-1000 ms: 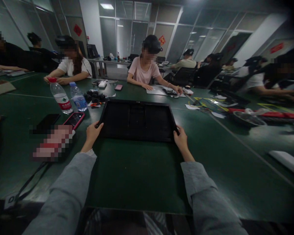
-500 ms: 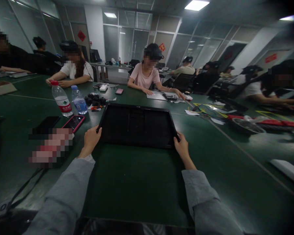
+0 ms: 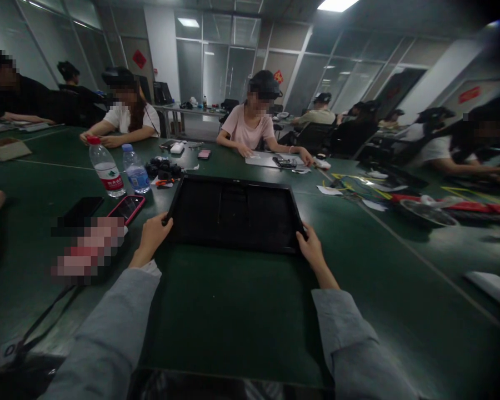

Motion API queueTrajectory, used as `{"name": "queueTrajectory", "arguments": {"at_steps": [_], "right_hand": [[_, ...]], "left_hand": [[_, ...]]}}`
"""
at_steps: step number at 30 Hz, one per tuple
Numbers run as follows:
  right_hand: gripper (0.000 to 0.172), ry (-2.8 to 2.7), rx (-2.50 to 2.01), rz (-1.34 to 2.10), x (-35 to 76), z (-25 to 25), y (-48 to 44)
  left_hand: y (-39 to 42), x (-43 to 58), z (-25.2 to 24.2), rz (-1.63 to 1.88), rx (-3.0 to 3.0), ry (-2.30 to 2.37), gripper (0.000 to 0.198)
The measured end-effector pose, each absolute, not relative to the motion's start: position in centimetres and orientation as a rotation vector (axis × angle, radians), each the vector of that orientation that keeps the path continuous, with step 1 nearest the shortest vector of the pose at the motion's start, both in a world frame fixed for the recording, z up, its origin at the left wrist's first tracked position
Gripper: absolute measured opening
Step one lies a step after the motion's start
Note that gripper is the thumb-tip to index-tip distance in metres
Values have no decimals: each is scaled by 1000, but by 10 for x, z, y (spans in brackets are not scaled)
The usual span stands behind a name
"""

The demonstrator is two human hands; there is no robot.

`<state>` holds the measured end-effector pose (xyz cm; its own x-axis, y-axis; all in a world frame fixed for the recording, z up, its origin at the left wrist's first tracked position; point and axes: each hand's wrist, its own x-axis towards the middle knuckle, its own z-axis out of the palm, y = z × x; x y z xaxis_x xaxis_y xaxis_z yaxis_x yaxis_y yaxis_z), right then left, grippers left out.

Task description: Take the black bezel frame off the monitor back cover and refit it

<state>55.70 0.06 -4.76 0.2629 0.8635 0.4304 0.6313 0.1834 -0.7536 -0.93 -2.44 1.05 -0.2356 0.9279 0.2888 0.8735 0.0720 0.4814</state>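
Gripping a wide, shallow, black rectangular tray-like panel [image 3: 233, 219] by both short sides, close to the near corners. Clasping the left rim with the bare left hand [image 3: 155, 233], closed round the edge with the thumb towards the inside. Clasping the right rim likewise with the bare right hand [image 3: 311, 244]. Reaching forward to both from loose grey sleeves [image 3: 112, 311], well apart, with the panel between. Holding the panel straight ahead, over the dark green glossy tabletop [image 3: 233, 311]; cannot tell whether resting flat or slightly raised along the near edge.

Showing inside the raised rim a thin, dark, upright loop-like outline, too dim to make out fully.

Standing beyond the left hand, side by side: a clear plastic bottle with a red cap [image 3: 108, 173] and a clear plastic bottle with a blue cap [image 3: 136, 173]. Lying just beside these, near the panel's far left corner: a jumble of small black objects [image 3: 163, 168]. Lying nearer, left of the left hand: a phone with a pink edge [image 3: 128, 209], a flat black rectangular object [image 3: 83, 212] and a pixelated pinkish object [image 3: 89, 244]. Lying well to the right: thin yellow and green cables [image 3: 352, 189], a shallow round bowl [image 3: 429, 214] and a long white block [image 3: 492, 286]. Sitting across the table: a person in a pink top [image 3: 250, 125], with both hands at a white sheet.
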Motion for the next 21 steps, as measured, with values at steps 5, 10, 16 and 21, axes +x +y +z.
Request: {"name": "queueTrajectory", "arguments": {"at_steps": [5, 10, 16, 21], "right_hand": [[61, -1420, -1408, 424, 555, -42, -1], [60, -1404, -1495, 362, 553, -39, -1], [62, -1353, -1515, 416, 555, -39, 5], [64, -1361, -1545, 389, 550, -37, 3]], "left_hand": [[-16, -27, -1, 1020, 1775, 2018, 48], [-13, -34, -7, 1055, 1764, 1951, 49], [-13, -31, -11, 1082, 1745, 1923, 59], [-11, -27, -12, 1164, 1648, 1861, 67]]}}
